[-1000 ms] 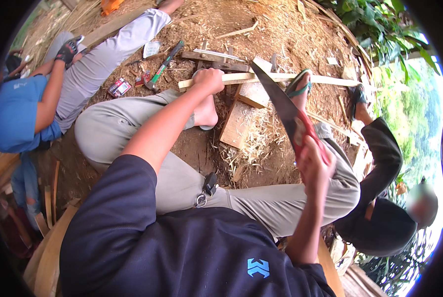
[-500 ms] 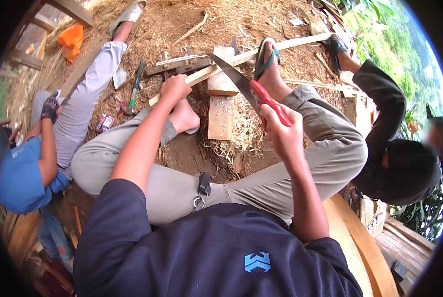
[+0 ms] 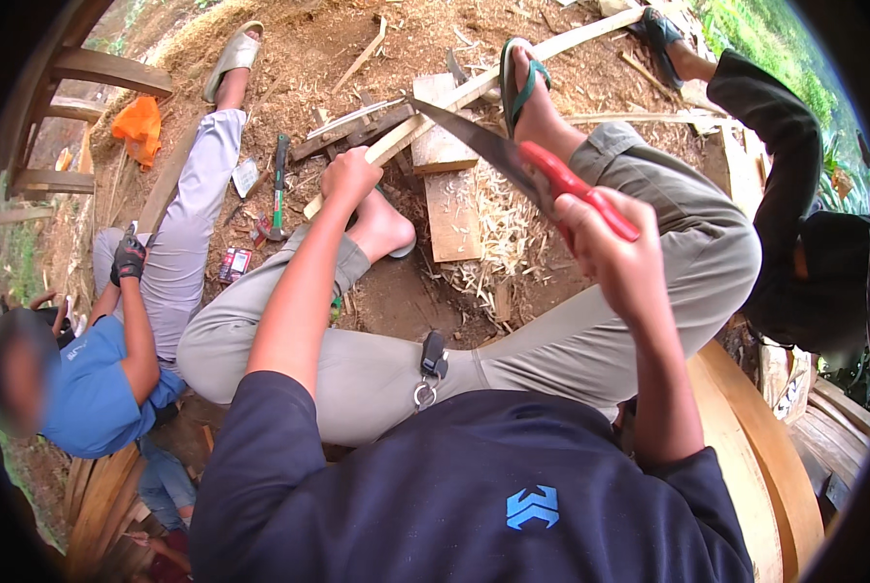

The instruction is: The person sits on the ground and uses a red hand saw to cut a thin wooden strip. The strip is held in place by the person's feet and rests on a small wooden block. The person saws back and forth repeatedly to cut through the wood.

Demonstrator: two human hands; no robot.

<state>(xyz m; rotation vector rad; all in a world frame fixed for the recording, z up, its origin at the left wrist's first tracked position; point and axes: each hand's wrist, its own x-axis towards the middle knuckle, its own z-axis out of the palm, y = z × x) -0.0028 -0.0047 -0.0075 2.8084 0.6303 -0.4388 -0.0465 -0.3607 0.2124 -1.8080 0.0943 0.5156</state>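
Observation:
My left hand (image 3: 349,177) is closed around the near end of a long pale wooden strip (image 3: 474,89). In my right hand (image 3: 614,238) is the red handle of a handsaw (image 3: 493,148), its fingers wrapped round it. The blade slants up to the left, its tip over the strip just beyond my left hand; whether the teeth touch the wood I cannot tell. The strip crosses a wooden block (image 3: 444,154) and passes by my foot in a green flip-flop (image 3: 524,92). Another wood piece (image 3: 454,216) extends toward me below the block.
A green-handled hammer (image 3: 278,185) and a small red packet (image 3: 234,263) lie left of my knee. Shavings (image 3: 512,219) cover the ground by the block. A person in blue (image 3: 104,389) sits left; another's dark sleeve (image 3: 755,126) is at right. An orange cloth (image 3: 137,131) lies beyond.
My right hand has moved right with the saw, and more of the blade shows. My left hand keeps its hold on the strip. The whole view has shifted slightly.

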